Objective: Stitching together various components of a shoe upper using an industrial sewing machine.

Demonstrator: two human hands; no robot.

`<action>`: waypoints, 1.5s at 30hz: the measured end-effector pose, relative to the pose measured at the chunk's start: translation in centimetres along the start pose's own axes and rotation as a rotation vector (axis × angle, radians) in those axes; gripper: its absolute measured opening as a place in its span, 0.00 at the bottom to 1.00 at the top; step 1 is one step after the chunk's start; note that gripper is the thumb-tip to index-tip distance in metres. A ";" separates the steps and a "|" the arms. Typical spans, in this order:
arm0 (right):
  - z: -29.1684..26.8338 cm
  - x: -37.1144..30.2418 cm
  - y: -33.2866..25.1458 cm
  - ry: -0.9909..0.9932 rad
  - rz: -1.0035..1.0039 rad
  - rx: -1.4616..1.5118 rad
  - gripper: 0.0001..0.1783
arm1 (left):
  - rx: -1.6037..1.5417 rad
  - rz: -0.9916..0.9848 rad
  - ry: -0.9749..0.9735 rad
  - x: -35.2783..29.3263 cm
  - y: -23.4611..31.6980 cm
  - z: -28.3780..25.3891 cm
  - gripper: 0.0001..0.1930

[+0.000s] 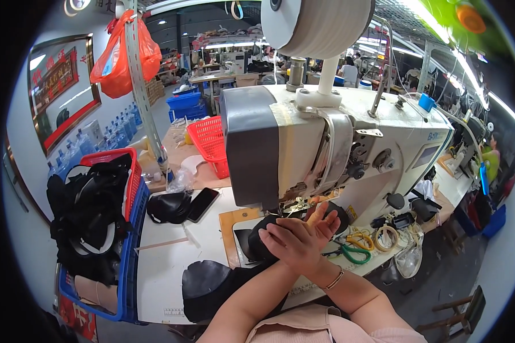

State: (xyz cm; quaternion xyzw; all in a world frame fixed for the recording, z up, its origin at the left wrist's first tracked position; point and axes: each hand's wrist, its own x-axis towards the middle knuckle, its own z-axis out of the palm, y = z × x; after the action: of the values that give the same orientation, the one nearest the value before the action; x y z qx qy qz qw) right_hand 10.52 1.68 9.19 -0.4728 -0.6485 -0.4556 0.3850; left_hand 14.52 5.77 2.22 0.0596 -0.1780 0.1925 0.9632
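My forearms cross at the wrists in front of a white and grey sewing machine [309, 131]. My right hand [292, 243], with a thin bracelet at its wrist, lies over the left wrist, its fingers stretched out to the left. Behind it my left hand [326, 221] points upward with fingers apart, close under the machine head; one finger looks orange. Both hands seem to touch, and neither visibly holds anything. A dark piece [259, 239] lies beside the right fingertips near the needle. Left of my forearms, a black leather-like piece [206, 277] rests on the table.
Green-handled scissors [356, 255] and a tape roll [386, 238] lie at the right. A phone [203, 204], black pieces [169, 207] and a small hammer-shaped tool [191, 237] lie left. A blue crate [129, 274] with black material adjoins the table; a red basket [208, 140] stands behind.
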 end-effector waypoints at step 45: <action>-5.2 -5.3 6.5 -0.013 0.637 0.674 0.13 | 0.060 0.189 0.059 0.0 -0.3 -0.6 0.11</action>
State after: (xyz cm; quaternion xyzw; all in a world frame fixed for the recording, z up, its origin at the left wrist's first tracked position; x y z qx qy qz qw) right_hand 18.53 -3.74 7.28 -0.4997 -0.5852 -0.0753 0.6341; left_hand 14.81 5.54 1.65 0.0655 -0.1484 0.2894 0.9434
